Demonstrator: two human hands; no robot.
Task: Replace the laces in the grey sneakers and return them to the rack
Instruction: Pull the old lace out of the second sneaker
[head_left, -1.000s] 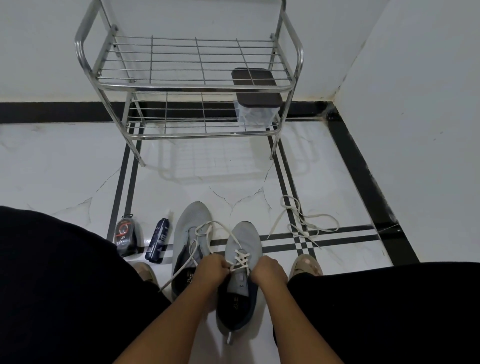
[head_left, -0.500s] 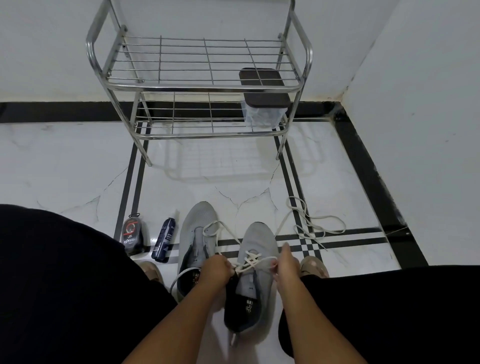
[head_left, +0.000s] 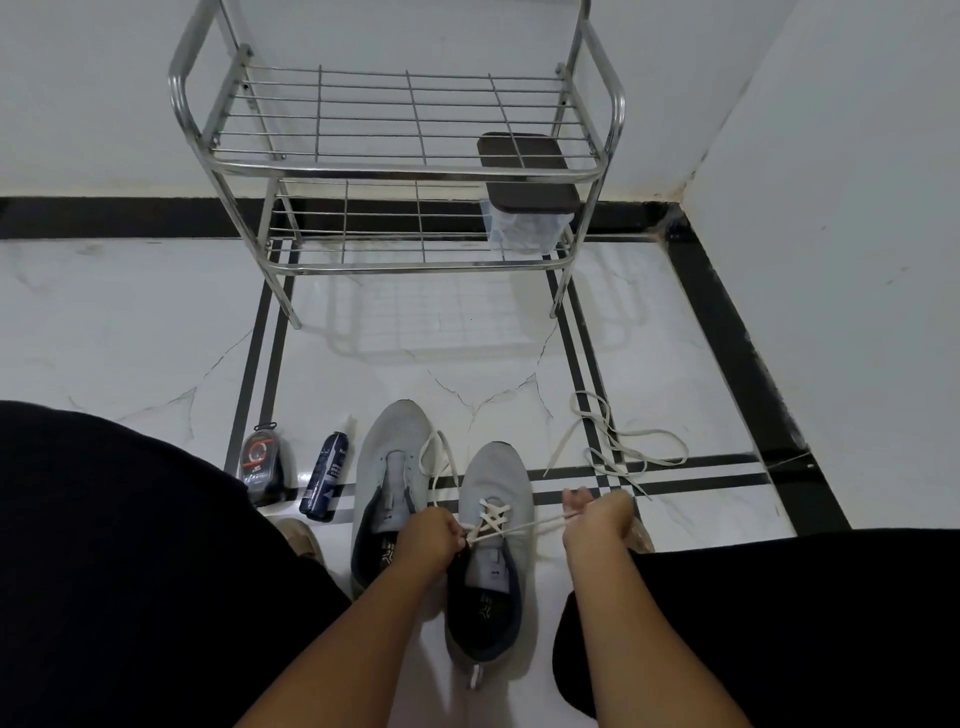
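Note:
Two grey sneakers stand side by side on the white floor between my knees. The right sneaker (head_left: 493, 525) carries a white lace (head_left: 524, 527) crossed through its upper eyelets. My left hand (head_left: 428, 540) pinches the lace at the shoe's left eyelets. My right hand (head_left: 597, 517) grips the other end, stretched taut to the right. The left sneaker (head_left: 389, 467) has bare eyelets, with a loop of the same lace lying across its toe. A second loose white lace (head_left: 623, 447) lies on the floor to the right. The chrome wire rack (head_left: 405, 166) stands against the far wall.
A clear tub with a dark lid (head_left: 527, 208) sits on the rack's lower shelf at the right. A shoe polish bottle (head_left: 262, 462) and a dark spray can (head_left: 324, 478) stand left of the sneakers. A white wall (head_left: 831, 260) closes the right side.
My right hand has moved out to the right, drawing the lace tight through the right sneaker. My left hand stays at the eyelets. The view has shifted slightly.

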